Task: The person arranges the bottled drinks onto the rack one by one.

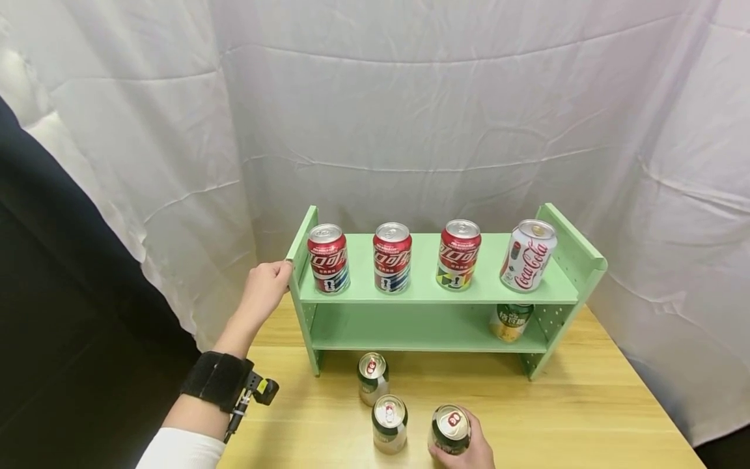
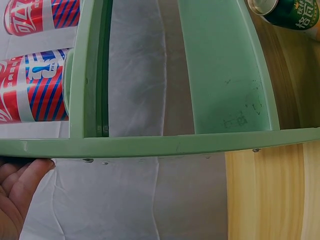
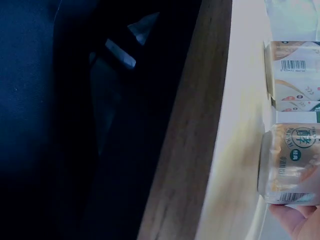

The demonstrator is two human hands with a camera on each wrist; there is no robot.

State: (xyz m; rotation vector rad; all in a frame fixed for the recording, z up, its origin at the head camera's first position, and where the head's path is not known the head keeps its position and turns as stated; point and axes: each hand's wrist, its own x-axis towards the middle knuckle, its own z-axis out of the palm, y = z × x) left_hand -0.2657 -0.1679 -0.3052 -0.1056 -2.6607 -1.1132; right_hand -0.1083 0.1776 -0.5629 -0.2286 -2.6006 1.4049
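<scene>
My right hand [image 1: 469,453] grips a green can [image 1: 451,428] standing on the wooden table near its front edge. In the right wrist view the same can [image 3: 292,165] shows with my fingers [image 3: 300,220] curled at its side. Two more green cans [image 1: 389,423] [image 1: 372,378] stand just left of it. My left hand [image 1: 265,288] presses against the outer left side panel of a green two-level shelf [image 1: 428,294]. In the left wrist view the hand [image 2: 20,190] touches the panel's edge [image 2: 150,146].
The shelf's top board carries three red cans [image 1: 328,258] [image 1: 392,257] [image 1: 459,254] and a white Coca-Cola can [image 1: 527,255]. Another green can [image 1: 511,321] stands at the right of the lower board. White cloth hangs behind and beside. The table's edge [image 3: 190,150] is near.
</scene>
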